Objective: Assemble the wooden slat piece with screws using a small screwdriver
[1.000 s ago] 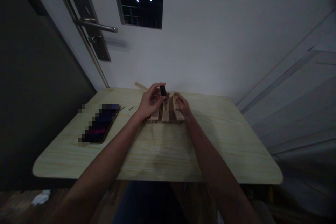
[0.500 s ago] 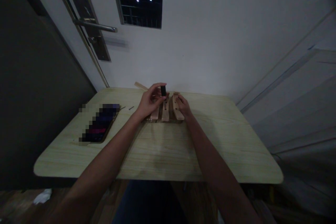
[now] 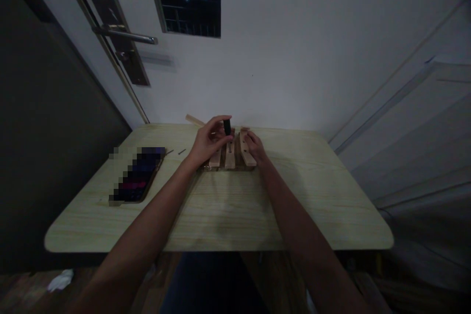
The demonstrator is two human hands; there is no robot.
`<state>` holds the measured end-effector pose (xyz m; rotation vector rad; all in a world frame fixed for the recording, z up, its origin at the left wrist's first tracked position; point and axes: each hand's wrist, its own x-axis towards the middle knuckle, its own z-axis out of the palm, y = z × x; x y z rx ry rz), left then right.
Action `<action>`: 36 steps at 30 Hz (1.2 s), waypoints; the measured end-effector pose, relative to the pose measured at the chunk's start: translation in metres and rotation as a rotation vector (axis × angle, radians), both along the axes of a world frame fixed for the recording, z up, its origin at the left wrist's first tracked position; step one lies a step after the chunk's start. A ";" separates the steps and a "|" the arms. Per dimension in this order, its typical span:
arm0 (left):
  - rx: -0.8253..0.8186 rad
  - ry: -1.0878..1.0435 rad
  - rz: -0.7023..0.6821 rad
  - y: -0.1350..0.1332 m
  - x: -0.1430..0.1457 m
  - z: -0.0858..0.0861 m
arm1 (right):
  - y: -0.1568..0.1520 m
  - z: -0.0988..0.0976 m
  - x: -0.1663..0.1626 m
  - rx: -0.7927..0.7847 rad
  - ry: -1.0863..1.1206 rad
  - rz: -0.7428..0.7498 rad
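My left hand [image 3: 206, 142] is closed round the black handle of a screwdriver [image 3: 227, 129], which stands upright with its tip on the middle one of three wooden slats [image 3: 230, 157]. The slats lie side by side at the far middle of the light wood table [image 3: 228, 211]. Resting on the right-hand slat [image 3: 246, 153], my right hand [image 3: 254, 148] has its fingers curled and pressed onto the wood. A loose wooden strip [image 3: 194, 119] lies at the table's far edge, behind my left hand.
A phone [image 3: 137, 180] lies on the table's left side, with two small dark screws [image 3: 181, 151] between it and the slats. A white wall is just behind the table. A door with a metal lever handle [image 3: 125, 36] is at the left.
Both hands, the screwdriver and the slats keep the same pose on the table. Only the view has shifted slightly.
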<state>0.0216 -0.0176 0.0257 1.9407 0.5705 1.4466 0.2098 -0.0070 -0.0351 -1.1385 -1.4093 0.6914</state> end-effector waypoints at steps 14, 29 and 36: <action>0.089 -0.010 0.101 -0.001 0.002 0.002 | 0.000 0.000 0.000 -0.014 0.001 0.000; 0.004 -0.012 -0.020 -0.001 -0.001 0.002 | -0.002 0.003 -0.001 -0.027 -0.009 -0.006; 0.022 -0.005 0.015 0.001 0.000 -0.001 | -0.002 0.003 -0.001 -0.032 -0.004 -0.008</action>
